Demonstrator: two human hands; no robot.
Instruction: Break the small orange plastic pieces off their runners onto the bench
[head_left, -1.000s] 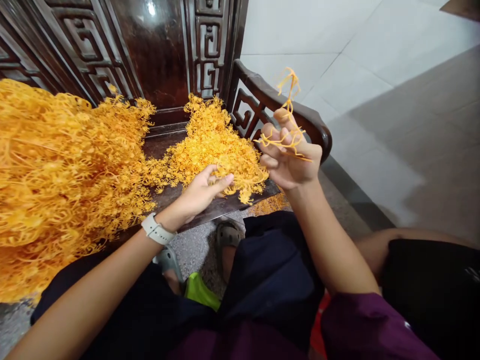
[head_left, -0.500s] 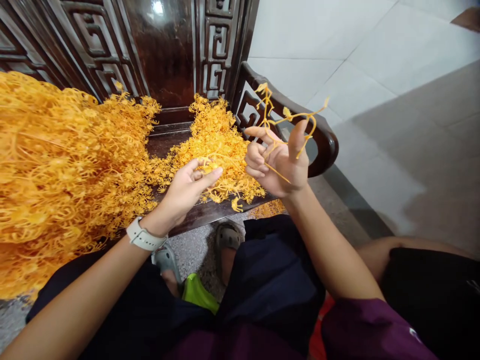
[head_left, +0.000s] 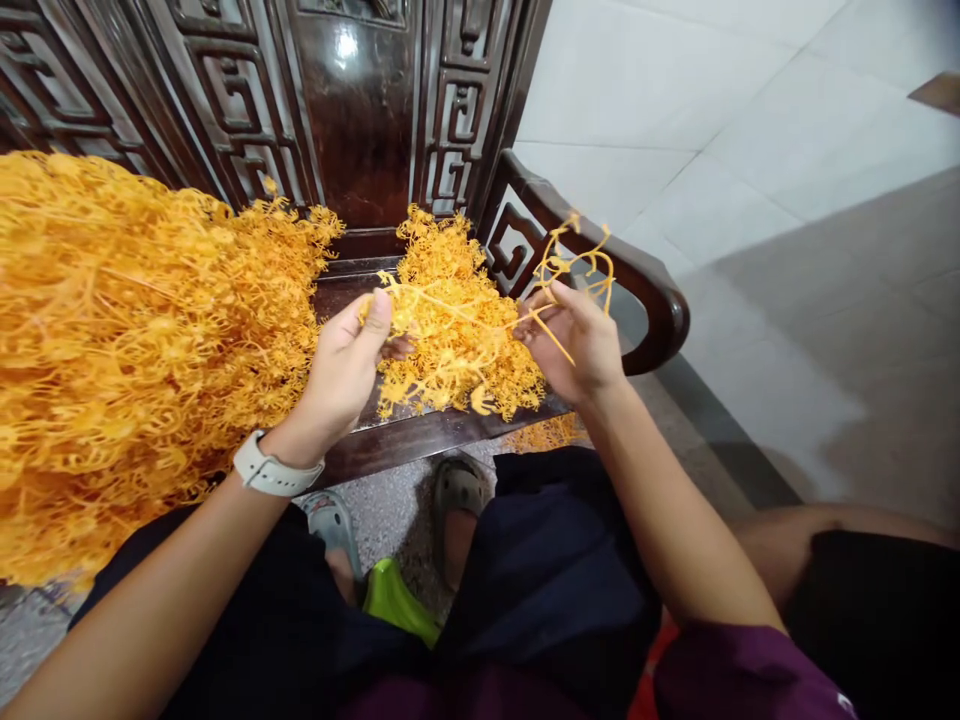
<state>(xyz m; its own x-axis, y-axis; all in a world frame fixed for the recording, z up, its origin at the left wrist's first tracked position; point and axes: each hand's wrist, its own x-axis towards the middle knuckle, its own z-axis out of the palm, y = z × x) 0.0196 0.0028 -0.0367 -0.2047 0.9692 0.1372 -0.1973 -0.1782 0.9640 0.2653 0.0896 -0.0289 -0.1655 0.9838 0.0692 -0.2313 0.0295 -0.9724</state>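
My left hand (head_left: 343, 370), with a pale watch on the wrist, pinches one end of a thin yellow plastic stem (head_left: 450, 307) between thumb and fingers. That stem stretches across to my right hand (head_left: 581, 345), whose fingers are closed around its other end. A curled, branched yellow plastic stem (head_left: 606, 270) also sticks up from the right hand, its straight tail pointing down across the palm. Right behind both hands, a small heap of yellow plastic stems (head_left: 442, 260) lies on the dark wooden bench (head_left: 420, 440).
A much larger pile of yellow plastic stems (head_left: 150, 350) fills the left side. The bench's carved armrest (head_left: 660, 300) curves out at the right. More yellow pieces (head_left: 547, 433) lie below the seat. Something green (head_left: 397, 605) is between my legs, and another person's leg (head_left: 795, 550) is at right.
My left hand has moved left and raised one end of a stem from the heap. My right hand has dropped slightly and its spread fingers have closed on the stems.
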